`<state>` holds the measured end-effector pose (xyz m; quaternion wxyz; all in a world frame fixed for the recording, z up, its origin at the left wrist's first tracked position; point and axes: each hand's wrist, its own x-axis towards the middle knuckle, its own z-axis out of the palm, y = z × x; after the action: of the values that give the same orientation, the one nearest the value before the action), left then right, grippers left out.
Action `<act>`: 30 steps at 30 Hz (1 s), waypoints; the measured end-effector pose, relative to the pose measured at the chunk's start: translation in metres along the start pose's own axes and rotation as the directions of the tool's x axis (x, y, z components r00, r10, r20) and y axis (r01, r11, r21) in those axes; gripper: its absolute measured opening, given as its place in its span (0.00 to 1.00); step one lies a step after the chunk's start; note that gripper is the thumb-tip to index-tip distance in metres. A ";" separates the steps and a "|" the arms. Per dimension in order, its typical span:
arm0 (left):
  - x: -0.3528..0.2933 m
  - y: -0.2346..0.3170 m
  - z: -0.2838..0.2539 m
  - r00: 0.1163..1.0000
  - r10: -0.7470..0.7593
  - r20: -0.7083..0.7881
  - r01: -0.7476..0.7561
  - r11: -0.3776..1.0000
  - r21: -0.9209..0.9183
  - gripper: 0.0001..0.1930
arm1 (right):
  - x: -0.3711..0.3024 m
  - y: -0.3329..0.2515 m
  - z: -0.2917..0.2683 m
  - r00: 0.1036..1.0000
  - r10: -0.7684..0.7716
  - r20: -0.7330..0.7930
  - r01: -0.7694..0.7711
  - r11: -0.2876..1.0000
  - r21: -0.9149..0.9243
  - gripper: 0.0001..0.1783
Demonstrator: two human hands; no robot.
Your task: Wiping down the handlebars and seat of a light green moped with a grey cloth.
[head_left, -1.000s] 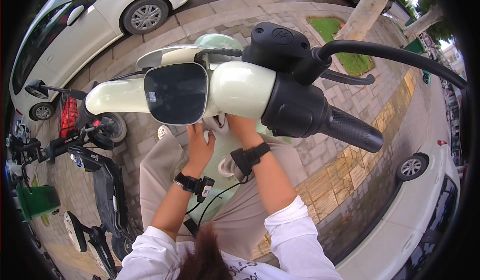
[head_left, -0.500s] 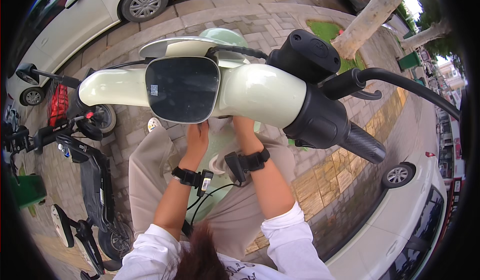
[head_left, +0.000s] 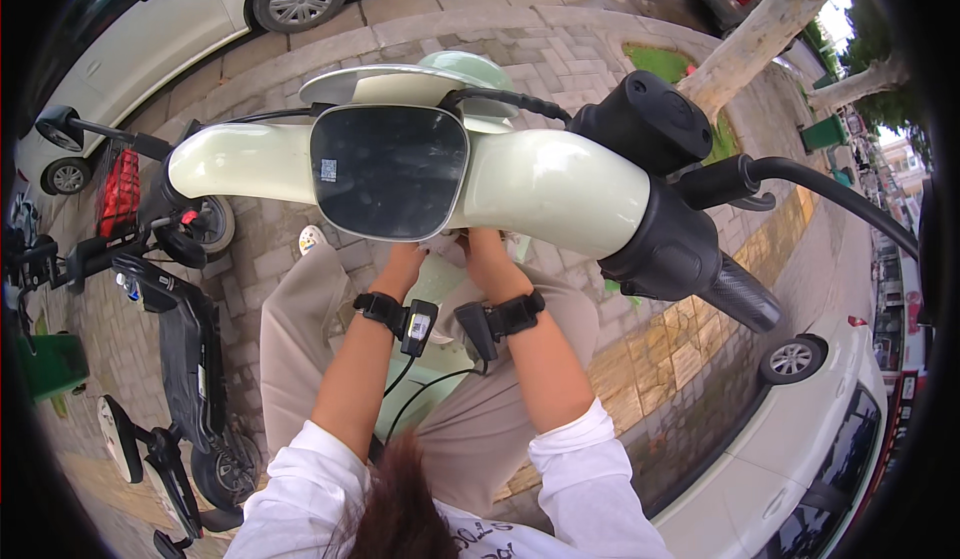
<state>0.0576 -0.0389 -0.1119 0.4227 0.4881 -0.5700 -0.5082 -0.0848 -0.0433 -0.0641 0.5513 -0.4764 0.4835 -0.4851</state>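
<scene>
A pale cream electric scooter's handlebar cover (head_left: 560,184) spans the view in front of me, with a dark square display (head_left: 388,174) at its middle. Both my arms reach under it, over the scooter's pale green floorboard (head_left: 425,384). Just below the display, the back of my left hand (head_left: 405,262) shows, its fingers hidden. My right hand (head_left: 486,249) goes under the cover's lower edge close beside it; its fingers are out of sight too. Whatever either hand touches cannot be seen. A black strap with a small cabled device circles each wrist.
To the right juts a black handlebar grip (head_left: 742,294), with a brake lever and mirror stem above. Another black scooter (head_left: 175,349) stands at my left. White cars are parked at the upper left (head_left: 190,19) and lower right (head_left: 800,459). A tree trunk (head_left: 755,39) rises beyond the brick paving.
The handlebar and display sit farther right in the picture, as the view has shifted slightly. My hands remain low beneath the display, with the left wrist a little farther right and higher.
</scene>
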 end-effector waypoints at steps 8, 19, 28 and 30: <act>0.004 0.038 -0.002 0.998 0.035 -0.052 -0.024 0.980 0.200 0.21 | -0.012 -0.076 0.015 0.942 0.310 -0.126 -0.280 0.937 0.207 0.18; -0.016 0.055 0.006 0.984 -0.060 -0.165 0.066 0.997 0.031 0.21 | -0.006 -0.049 -0.006 0.942 0.331 -0.046 -0.333 0.915 -0.230 0.21; 0.003 0.055 -0.008 0.940 0.289 -0.180 -0.159 0.840 0.518 0.14 | 0.001 -0.040 -0.012 0.963 0.270 -0.003 -0.254 0.901 -0.351 0.22; 0.005 0.049 -0.012 0.925 0.348 -0.152 -0.215 0.810 0.545 0.12 | 0.000 -0.047 -0.009 0.960 0.280 0.017 -0.256 0.898 -0.359 0.23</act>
<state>0.0625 -0.0452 -0.0617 0.4133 0.5518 -0.6955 -0.2025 -0.0972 -0.0470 -0.0182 0.5343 -0.5129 0.6046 -0.2932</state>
